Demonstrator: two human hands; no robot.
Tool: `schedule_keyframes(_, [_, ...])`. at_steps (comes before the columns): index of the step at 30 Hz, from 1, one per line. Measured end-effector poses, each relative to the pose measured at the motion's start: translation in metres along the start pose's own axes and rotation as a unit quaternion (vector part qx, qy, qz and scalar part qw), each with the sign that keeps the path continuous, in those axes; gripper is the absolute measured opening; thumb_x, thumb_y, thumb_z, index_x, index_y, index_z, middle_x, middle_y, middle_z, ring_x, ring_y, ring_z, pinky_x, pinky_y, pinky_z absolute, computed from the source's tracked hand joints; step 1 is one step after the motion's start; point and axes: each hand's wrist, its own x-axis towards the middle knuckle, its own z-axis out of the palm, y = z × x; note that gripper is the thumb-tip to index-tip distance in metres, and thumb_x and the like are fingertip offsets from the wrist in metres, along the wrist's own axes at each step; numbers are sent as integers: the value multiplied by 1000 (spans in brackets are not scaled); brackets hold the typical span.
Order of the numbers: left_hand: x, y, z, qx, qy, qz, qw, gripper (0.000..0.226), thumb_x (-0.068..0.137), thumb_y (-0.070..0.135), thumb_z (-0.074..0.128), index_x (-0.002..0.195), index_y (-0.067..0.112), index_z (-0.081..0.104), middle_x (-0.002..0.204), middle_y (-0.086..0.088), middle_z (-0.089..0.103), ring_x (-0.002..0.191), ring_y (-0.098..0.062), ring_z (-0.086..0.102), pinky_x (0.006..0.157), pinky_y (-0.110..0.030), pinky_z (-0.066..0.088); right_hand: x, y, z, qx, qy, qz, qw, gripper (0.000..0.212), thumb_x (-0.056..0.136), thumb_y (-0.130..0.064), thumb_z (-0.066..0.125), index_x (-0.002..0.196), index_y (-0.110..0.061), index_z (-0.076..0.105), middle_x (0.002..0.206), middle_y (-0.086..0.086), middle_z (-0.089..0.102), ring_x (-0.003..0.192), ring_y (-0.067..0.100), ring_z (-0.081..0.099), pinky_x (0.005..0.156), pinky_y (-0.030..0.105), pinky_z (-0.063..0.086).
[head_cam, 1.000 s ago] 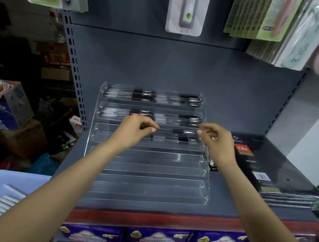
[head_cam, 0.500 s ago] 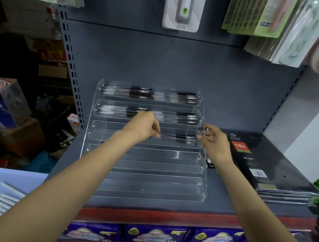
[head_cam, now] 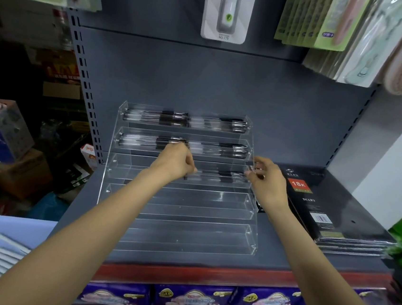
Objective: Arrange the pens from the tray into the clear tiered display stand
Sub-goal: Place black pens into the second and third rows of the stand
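Two hands seat a bundle of pens [head_cam: 217,176] in the third tier of the clear tiered display stand [head_cam: 179,234], lengthwise like the two filled tiers above. Left to right: tray [head_cam: 1,228] with pens left to move; left hand [head_cam: 175,162] pinching the bundle's near end; right hand [head_cam: 266,181], fingers curled at its far end, likely squaring it against the side wall

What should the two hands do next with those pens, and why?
Probably lower and let go: the left hand and right hand pinch a bundle of black-capped clear pens over the third step of the clear tiered plastic stand, whose right half looks ready for them.
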Motion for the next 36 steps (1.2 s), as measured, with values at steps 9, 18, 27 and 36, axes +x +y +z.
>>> schedule_keyframes(9, [-45, -32, -24, -110, 94, 83, 986, 21, 91, 18, 58, 111, 17, 63, 93, 6, 65, 85, -7, 59, 72, -4, 40, -26, -59, 50, -10, -63, -94, 994, 24, 89, -8, 57, 112, -13, 63, 110, 5, 64, 89, 11, 59, 84, 19, 46])
schedule_keyframes(18, [-151, -163, -92, -74, 183, 22, 980, 15, 91, 13, 57, 104, 14, 64, 88, 7, 63, 83, -7, 58, 79, -21, 47, -117, -157, 173, 35, -195, -141, 970, 23, 88, -5, 54, 106, -13, 65, 104, 4, 66, 92, 13, 60, 90, 23, 48])
schedule_keyframes(27, [-277, -344, -131, -65, 126, -166, 976, 14, 92, 15, 56, 99, 13, 67, 98, -4, 70, 86, -21, 64, 72, -27, 45, -241, -217, 331, -16, -363, -110, 925, 27, 97, -12, 46, 122, -11, 56, 124, 6, 57, 107, 18, 55, 95, 26, 43])
schedule_keyframes(36, [-337, -447, -93, -21, -24, -215, 976, 23, 96, 11, 47, 109, 6, 64, 113, -11, 65, 101, -30, 60, 82, -32, 45, -301, -171, 430, -155, -446, -45, 880, 30, 97, -8, 45, 126, -8, 55, 129, 14, 56, 109, 30, 57, 89, 35, 47])
